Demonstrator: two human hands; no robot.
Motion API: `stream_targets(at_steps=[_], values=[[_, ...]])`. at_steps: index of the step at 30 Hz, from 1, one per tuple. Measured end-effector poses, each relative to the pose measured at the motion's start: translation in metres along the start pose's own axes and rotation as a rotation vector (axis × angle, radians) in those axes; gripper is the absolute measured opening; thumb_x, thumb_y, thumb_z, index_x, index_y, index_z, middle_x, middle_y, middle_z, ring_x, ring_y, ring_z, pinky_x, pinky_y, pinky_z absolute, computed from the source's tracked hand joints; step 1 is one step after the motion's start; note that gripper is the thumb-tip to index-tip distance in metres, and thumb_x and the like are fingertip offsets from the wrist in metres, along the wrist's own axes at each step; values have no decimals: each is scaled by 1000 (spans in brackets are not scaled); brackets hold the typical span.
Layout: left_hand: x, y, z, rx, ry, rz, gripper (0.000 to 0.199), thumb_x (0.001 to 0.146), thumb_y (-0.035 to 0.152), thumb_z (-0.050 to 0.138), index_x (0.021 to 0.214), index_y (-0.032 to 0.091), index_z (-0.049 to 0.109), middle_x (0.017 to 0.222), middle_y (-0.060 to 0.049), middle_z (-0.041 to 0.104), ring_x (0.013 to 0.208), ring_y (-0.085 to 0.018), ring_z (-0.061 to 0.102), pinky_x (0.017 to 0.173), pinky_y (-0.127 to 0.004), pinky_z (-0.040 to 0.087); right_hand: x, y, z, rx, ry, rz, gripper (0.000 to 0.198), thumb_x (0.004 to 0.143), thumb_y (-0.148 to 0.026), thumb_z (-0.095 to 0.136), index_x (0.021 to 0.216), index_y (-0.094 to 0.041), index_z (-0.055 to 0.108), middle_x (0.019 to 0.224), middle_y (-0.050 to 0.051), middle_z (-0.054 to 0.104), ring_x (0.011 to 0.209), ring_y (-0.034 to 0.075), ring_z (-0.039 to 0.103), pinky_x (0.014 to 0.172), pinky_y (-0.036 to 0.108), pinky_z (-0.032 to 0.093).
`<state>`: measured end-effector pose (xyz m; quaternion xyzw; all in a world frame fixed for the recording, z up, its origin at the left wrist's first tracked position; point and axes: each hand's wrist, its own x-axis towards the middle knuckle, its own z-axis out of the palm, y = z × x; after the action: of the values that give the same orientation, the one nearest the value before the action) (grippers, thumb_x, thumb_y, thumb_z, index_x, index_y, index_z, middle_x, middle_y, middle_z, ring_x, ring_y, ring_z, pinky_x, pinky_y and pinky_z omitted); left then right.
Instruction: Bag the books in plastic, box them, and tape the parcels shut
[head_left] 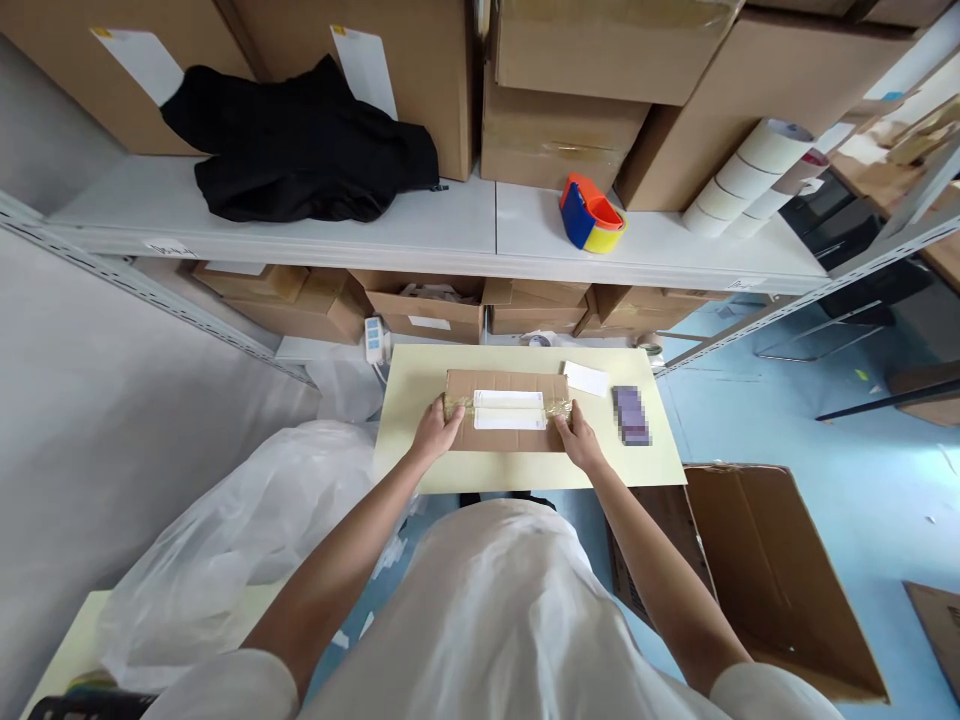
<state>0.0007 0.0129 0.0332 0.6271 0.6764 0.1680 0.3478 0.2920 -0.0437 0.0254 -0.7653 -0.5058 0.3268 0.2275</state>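
A flat brown cardboard box [510, 385] is over the middle of the pale yellow table [420, 478]; I cannot tell whether it rests on the top or is slightly lifted. Clear tape runs along it and wraps its short ends. Two white label strips [510, 408] lie side by side across its upper face. My left hand [436, 430] grips the left end, thumb on top. At the opposite end my right hand [579, 438] holds on the same way. The undersides of the fingers are hidden. A white paper slip [586, 379] and a pixelated purple item [631, 415] lie to the right.
Behind the table stands a metal shelf [450, 235] with cartons, black clothing [307, 145], a coloured tape dispenser [591, 215] and label rolls [750, 180]. A large open carton [787, 590] is on the floor at right. Translucent plastic wrap [247, 530] bulges at left.
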Motion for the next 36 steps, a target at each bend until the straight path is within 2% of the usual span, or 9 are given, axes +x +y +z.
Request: stream_targets(at_steps=[5, 8, 10, 13, 16, 21, 25, 30, 36], values=[[-8, 1, 8, -122, 2, -22, 49, 92, 42, 38, 130, 11, 48, 126, -18, 60, 122, -31, 55, 101, -42, 43, 1, 6, -1, 73, -6, -127, 63, 91, -48, 40, 144, -15, 31, 140, 18, 51, 130, 30, 47, 105, 50, 38], [-13, 4, 6, -110, -12, -105, 58, 92, 44, 41, 139, 11, 37, 132, -19, 56, 125, -32, 53, 104, -45, 42, 4, 7, -1, 112, -22, -175, 62, 91, -49, 41, 143, -16, 33, 138, 18, 52, 129, 30, 46, 104, 51, 38], [-16, 9, 4, -60, 51, -114, 68, 90, 43, 46, 146, 10, 26, 143, -20, 47, 133, -33, 44, 108, -46, 37, 6, 11, -3, 134, -57, -184, 64, 91, -51, 43, 145, -18, 33, 136, 17, 53, 127, 30, 48, 103, 50, 39], [-17, 28, 5, 76, 180, 19, 75, 87, 38, 51, 148, 10, 19, 154, -21, 28, 143, -34, 26, 114, -49, 28, 11, 24, -7, 182, -156, -138, 65, 92, -55, 38, 146, -18, 36, 132, 17, 55, 118, 28, 56, 99, 45, 45], [-10, 62, 15, 192, 180, 221, 70, 88, 37, 50, 147, 11, 23, 156, -20, 24, 146, -33, 18, 116, -50, 25, 28, 47, -15, 181, -163, -128, 59, 95, -52, 31, 140, -16, 46, 129, 17, 58, 116, 26, 58, 98, 43, 47], [28, 139, 53, 331, 24, 441, 55, 90, 37, 49, 139, 16, 40, 153, -15, 33, 146, -30, 20, 115, -48, 24, 95, 83, -31, -159, -68, -219, 39, 90, -21, 48, 127, -13, 58, 134, 20, 56, 126, 31, 51, 105, 51, 41], [74, 185, 90, 396, -55, 490, 50, 89, 36, 51, 135, 16, 45, 149, -15, 40, 144, -30, 26, 115, -49, 22, 154, 98, -34, -338, -123, -299, 47, 84, -7, 54, 131, -8, 52, 142, 23, 48, 133, 32, 44, 107, 50, 38], [108, 201, 128, 433, -158, 434, 39, 90, 37, 51, 123, 15, 56, 127, -12, 62, 119, -26, 57, 104, -40, 39, 177, 113, -25, -412, -157, -290, 51, 83, -4, 56, 132, -5, 47, 145, 25, 42, 138, 34, 35, 106, 50, 38], [108, 201, 135, 449, -86, 330, 36, 92, 42, 49, 115, 17, 62, 117, -10, 68, 105, -26, 63, 94, -38, 44, 164, 128, -29, -422, -245, -389, 37, 84, -6, 55, 121, -12, 57, 136, 19, 51, 129, 31, 45, 97, 46, 47]])
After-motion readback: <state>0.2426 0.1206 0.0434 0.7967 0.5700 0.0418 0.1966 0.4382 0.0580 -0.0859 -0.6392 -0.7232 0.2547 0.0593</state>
